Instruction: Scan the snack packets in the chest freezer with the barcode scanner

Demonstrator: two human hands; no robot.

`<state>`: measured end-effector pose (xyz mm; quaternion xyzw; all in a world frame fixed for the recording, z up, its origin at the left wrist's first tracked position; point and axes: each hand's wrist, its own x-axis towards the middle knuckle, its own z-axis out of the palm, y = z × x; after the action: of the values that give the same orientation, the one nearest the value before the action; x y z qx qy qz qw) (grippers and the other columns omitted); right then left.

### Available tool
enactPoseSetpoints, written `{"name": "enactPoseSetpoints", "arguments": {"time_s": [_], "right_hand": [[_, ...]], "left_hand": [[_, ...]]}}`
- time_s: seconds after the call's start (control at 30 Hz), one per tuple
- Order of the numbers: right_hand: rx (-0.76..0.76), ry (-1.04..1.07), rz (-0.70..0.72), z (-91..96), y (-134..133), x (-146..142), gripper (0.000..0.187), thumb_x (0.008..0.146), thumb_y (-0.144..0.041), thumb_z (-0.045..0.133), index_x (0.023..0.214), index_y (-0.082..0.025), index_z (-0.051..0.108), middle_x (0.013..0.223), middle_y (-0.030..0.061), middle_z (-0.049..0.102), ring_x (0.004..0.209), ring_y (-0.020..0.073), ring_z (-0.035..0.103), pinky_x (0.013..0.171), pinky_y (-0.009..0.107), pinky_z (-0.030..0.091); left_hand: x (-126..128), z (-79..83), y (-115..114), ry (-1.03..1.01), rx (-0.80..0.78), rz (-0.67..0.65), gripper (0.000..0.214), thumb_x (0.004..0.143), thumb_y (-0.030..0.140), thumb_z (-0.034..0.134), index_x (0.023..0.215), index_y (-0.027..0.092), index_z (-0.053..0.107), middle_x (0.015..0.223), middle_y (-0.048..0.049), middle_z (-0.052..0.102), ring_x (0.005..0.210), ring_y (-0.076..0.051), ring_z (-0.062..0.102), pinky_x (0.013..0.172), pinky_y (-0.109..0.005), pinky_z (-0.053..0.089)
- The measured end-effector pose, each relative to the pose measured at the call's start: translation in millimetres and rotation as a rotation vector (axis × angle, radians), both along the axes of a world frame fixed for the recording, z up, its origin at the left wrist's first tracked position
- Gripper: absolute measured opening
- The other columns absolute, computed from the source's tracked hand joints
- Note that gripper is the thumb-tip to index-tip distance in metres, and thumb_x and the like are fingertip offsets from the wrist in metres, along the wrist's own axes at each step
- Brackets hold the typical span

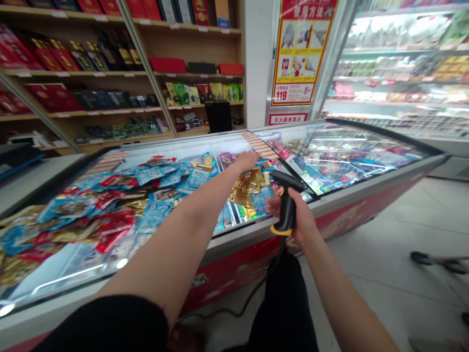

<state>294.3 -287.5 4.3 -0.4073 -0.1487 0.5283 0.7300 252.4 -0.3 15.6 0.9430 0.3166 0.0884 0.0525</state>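
My right hand (303,217) is wrapped round the handle of a black barcode scanner (287,212) with yellow trim. The scanner is upright above the front rim of a chest freezer, its head toward the packets, and a cable trails down from it. Stretched forward over the freezer, my left hand (247,160) rests at the far edge of some gold snack packets (246,188). Its fingers look extended, with the tips partly out of sight. Between the hands lies a light-blue packet (262,199). More blue, red and gold packets (150,173) are heaped to the left.
The chest freezer's glass lid (344,151) covers goods on the right. Behind stand shelves (146,73) of boxes and bottles, a black chair back (219,116) and a red-bordered poster (302,54). A wheeled base (436,261) stands on the floor at right.
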Motion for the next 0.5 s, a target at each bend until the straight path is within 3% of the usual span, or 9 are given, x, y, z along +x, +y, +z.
{"name": "enactPoseSetpoints", "arguments": {"time_s": [0.1, 0.2, 0.37, 0.5], "right_hand": [[-0.024, 0.028, -0.030, -10.9, 5.6, -14.9, 0.022, 0.096, -0.030, 0.053, 0.082, -0.017, 0.063, 0.069, 0.0088, 0.075, 0.074, 0.0235, 0.076, 0.074, 0.033, 0.062], [-0.016, -0.012, -0.037, -10.8, 21.1, -11.5, 0.021, 0.098, -0.029, 0.052, 0.083, -0.017, 0.062, 0.072, 0.0081, 0.075, 0.077, 0.0213, 0.076, 0.077, 0.031, 0.061], [-0.051, -0.045, -0.047, -4.6, 43.6, 6.0, 0.024, 0.099, -0.029, 0.049, 0.081, -0.018, 0.059, 0.068, 0.0077, 0.075, 0.069, 0.0202, 0.075, 0.067, 0.029, 0.062], [-0.040, -0.059, -0.055, -4.7, 49.8, 14.1, 0.027, 0.100, -0.033, 0.047, 0.081, -0.018, 0.058, 0.070, 0.0081, 0.075, 0.066, 0.0189, 0.074, 0.063, 0.027, 0.061]], "left_hand": [[5.8, -2.4, -3.5, 0.054, -0.126, 0.034, 0.056, 0.101, 0.043, 0.017, 0.146, 0.024, 0.044, 0.157, -0.0093, 0.041, 0.144, -0.029, 0.036, 0.118, -0.049, 0.025], [0.7, -5.0, -9.2, 0.024, -0.208, 0.066, 0.065, 0.099, 0.056, 0.011, 0.144, 0.026, 0.047, 0.155, -0.0096, 0.043, 0.142, -0.032, 0.040, 0.115, -0.051, 0.029], [-17.4, -6.0, -26.5, 0.046, -0.168, 0.084, 0.076, 0.096, 0.064, 0.009, 0.141, 0.021, 0.053, 0.150, -0.0135, 0.049, 0.140, -0.033, 0.043, 0.115, -0.047, 0.030], [-32.8, -11.8, -54.1, 0.025, -0.136, 0.107, 0.070, 0.097, 0.062, 0.013, 0.141, 0.025, 0.053, 0.148, -0.0127, 0.051, 0.138, -0.034, 0.045, 0.114, -0.051, 0.029]]}}
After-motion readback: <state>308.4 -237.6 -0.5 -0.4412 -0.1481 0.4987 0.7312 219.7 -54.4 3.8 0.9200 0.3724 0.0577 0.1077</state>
